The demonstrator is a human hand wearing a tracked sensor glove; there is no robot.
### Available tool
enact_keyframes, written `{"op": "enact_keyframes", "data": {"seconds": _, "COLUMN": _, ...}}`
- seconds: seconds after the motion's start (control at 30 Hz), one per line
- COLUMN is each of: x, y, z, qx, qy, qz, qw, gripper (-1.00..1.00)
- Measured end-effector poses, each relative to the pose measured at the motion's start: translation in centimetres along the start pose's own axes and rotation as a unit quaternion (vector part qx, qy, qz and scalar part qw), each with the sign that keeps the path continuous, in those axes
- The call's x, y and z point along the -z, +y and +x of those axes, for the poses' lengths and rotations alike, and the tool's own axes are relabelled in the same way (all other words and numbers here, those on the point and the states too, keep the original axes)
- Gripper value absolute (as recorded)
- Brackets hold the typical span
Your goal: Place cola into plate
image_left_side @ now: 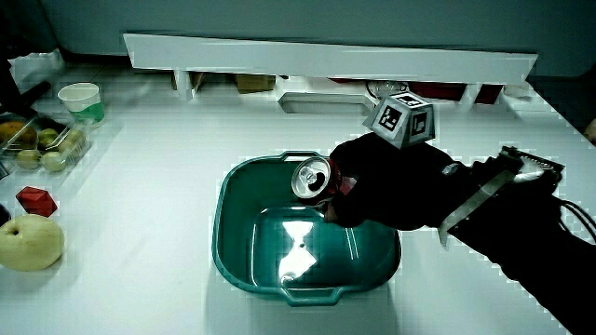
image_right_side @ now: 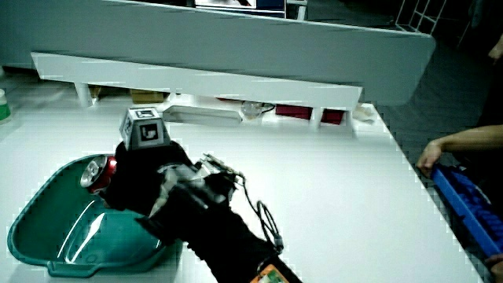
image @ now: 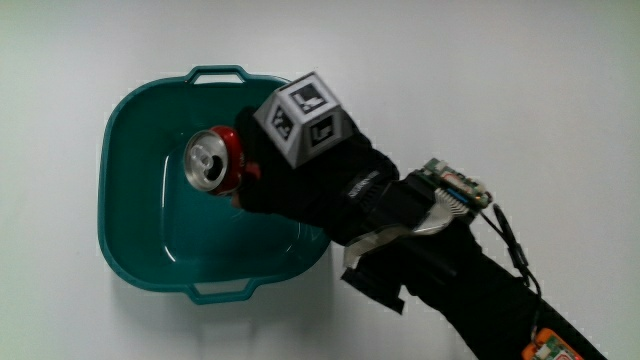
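A white tabletop is carrying a teal plate, really a deep basin with a small handle at two facing rims. The hand is hovering over the plate with its fingers wrapping around a cola can, which is red with a silver lid and a pull tab, and is being held above the plate's floor (whether it is touching the bottom cannot be told). In the main view the lid is facing the camera; in a side view the can is showing tilted, lid toward the person. Only that side view is showing a pale cup, a small red block and a yellowish fruit near the table's edge.
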Motion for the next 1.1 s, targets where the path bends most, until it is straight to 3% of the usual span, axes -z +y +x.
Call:
{"op": "enact_keyframes", "data": {"seconds": 0.03, "x": 0.4, "y": 0.3, "z": -0.4, "qx": 0.000, "qy": -0.025, "qz": -0.007, "qw": 0.9997, "gripper": 0.00}}
{"op": "enact_keyframes", "data": {"seconds": 0.07, "x": 1.2, "y": 0.9, "z": -0.5, "qx": -0.001, "qy": -0.033, "qz": -0.034, "qw": 0.9989, "gripper": 0.00}}
{"op": "enact_keyframes", "data": {"seconds": 0.1, "x": 0.3, "y": 0.5, "z": -1.5, "qx": 0.001, "qy": -0.035, "qz": -0.008, "qw": 0.9994, "gripper": 0.00}}
{"op": "enact_keyframes", "data": {"seconds": 0.13, "x": 0.3, "y": 0.6, "z": -2.1, "qx": 0.005, "qy": -0.060, "qz": -0.019, "qw": 0.9980, "gripper": 0.00}}
{"op": "enact_keyframes", "data": {"seconds": 0.2, "x": 1.8, "y": 1.5, "z": -2.3, "qx": -0.016, "qy": -0.049, "qz": -0.053, "qw": 0.9973, "gripper": 0.00}}
{"op": "enact_keyframes", "data": {"seconds": 0.27, "x": 2.2, "y": 1.8, "z": -3.3, "qx": 0.011, "qy": -0.123, "qz": -0.056, "qw": 0.9908, "gripper": 0.00}}
{"op": "enact_keyframes", "data": {"seconds": 0.3, "x": 3.3, "y": 2.4, "z": -3.4, "qx": -0.004, "qy": -0.124, "qz": -0.094, "qw": 0.9878, "gripper": 0.00}}
{"op": "enact_keyframes", "data": {"seconds": 0.37, "x": 2.1, "y": 1.8, "z": -4.7, "qx": 0.000, "qy": -0.170, "qz": -0.060, "qw": 0.9836, "gripper": 0.00}}
{"op": "enact_keyframes", "data": {"seconds": 0.43, "x": 3.0, "y": 2.4, "z": -5.1, "qx": -0.014, "qy": -0.182, "qz": -0.092, "qw": 0.9788, "gripper": 0.00}}
{"op": "enact_keyframes", "data": {"seconds": 0.47, "x": 3.1, "y": 2.5, "z": -5.4, "qx": -0.018, "qy": -0.198, "qz": -0.094, "qw": 0.9756, "gripper": 0.00}}
{"op": "enact_keyframes", "data": {"seconds": 0.5, "x": 3.2, "y": 2.5, "z": -5.6, "qx": -0.019, "qy": -0.195, "qz": -0.095, "qw": 0.9759, "gripper": 0.00}}
{"op": "enact_keyframes", "data": {"seconds": 0.53, "x": 3.8, "y": 2.7, "z": -5.7, "qx": -0.022, "qy": -0.204, "qz": -0.103, "qw": 0.9732, "gripper": 0.00}}
{"op": "enact_keyframes", "data": {"seconds": 0.57, "x": 3.8, "y": 2.6, "z": -6.0, "qx": -0.017, "qy": -0.225, "qz": -0.093, "qw": 0.9697, "gripper": 0.00}}
{"op": "enact_keyframes", "data": {"seconds": 0.6, "x": 4.2, "y": 2.9, "z": -5.9, "qx": -0.014, "qy": -0.223, "qz": -0.110, "qw": 0.9684, "gripper": 0.00}}
{"op": "enact_keyframes", "data": {"seconds": 0.63, "x": 4.3, "y": 3.0, "z": -6.1, "qx": -0.023, "qy": -0.218, "qz": -0.111, "qw": 0.9693, "gripper": 0.00}}
{"op": "enact_keyframes", "data": {"seconds": 0.67, "x": 4.6, "y": 3.0, "z": -6.3, "qx": -0.013, "qy": -0.239, "qz": -0.113, "qw": 0.9644, "gripper": 0.00}}
{"op": "enact_keyframes", "data": {"seconds": 0.7, "x": 5.0, "y": 3.2, "z": -6.4, "qx": -0.017, "qy": -0.238, "qz": -0.129, "qw": 0.9623, "gripper": 0.00}}
{"op": "enact_keyframes", "data": {"seconds": 0.77, "x": 5.0, "y": 3.1, "z": -7.0, "qx": -0.010, "qy": -0.262, "qz": -0.116, "qw": 0.9579, "gripper": 0.00}}
{"op": "enact_keyframes", "data": {"seconds": 0.8, "x": 5.0, "y": 3.1, "z": -7.2, "qx": -0.009, "qy": -0.267, "qz": -0.124, "qw": 0.9557, "gripper": 0.00}}
{"op": "enact_keyframes", "data": {"seconds": 0.83, "x": 5.1, "y": 3.1, "z": -7.5, "qx": -0.023, "qy": -0.261, "qz": -0.124, "qw": 0.9572, "gripper": 0.00}}
{"op": "enact_keyframes", "data": {"seconds": 0.9, "x": 5.9, "y": 3.3, "z": -7.6, "qx": -0.021, "qy": -0.270, "qz": -0.142, "qw": 0.9521, "gripper": 0.00}}
{"op": "enact_keyframes", "data": {"seconds": 0.93, "x": 6.0, "y": 3.2, "z": -7.9, "qx": -0.037, "qy": -0.268, "qz": -0.135, "qw": 0.9530, "gripper": 0.00}}
{"op": "enact_keyframes", "data": {"seconds": 1.03, "x": 6.2, "y": 2.9, "z": -8.4, "qx": -0.045, "qy": -0.272, "qz": -0.119, "qw": 0.9539, "gripper": 0.00}}
{"op": "enact_keyframes", "data": {"seconds": 1.1, "x": 6.9, "y": 3.0, "z": -8.6, "qx": -0.056, "qy": -0.274, "qz": -0.127, "qw": 0.9516, "gripper": 0.00}}
